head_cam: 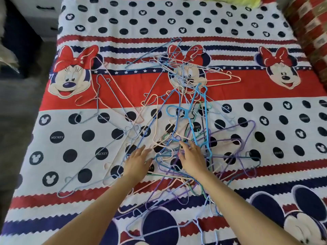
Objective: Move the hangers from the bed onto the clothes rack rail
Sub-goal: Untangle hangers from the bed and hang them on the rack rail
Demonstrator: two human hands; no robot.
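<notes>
A tangled heap of thin hangers [177, 131] in blue, purple, pink, green and white lies spread over the middle of the bed [70, 152]. One thicker bright blue hanger [192, 117] stands out near the centre. Both my arms reach forward over the heap's near part. My left hand [138, 161] lies flat with straight fingers on the pale hangers at the heap's left side. Fingers spread, my right hand [192, 158] rests on the purple and blue hangers and grips nothing. The clothes rack rail is out of view.
The bed cover is red, white and navy with cartoon mouse faces and dots. A white drawer unit [42, 15] stands at the back left beside dark floor [19, 103]. A red patterned cushion [311, 32] lies at the right edge, and a yellow-green cloth [230, 0] at the far end.
</notes>
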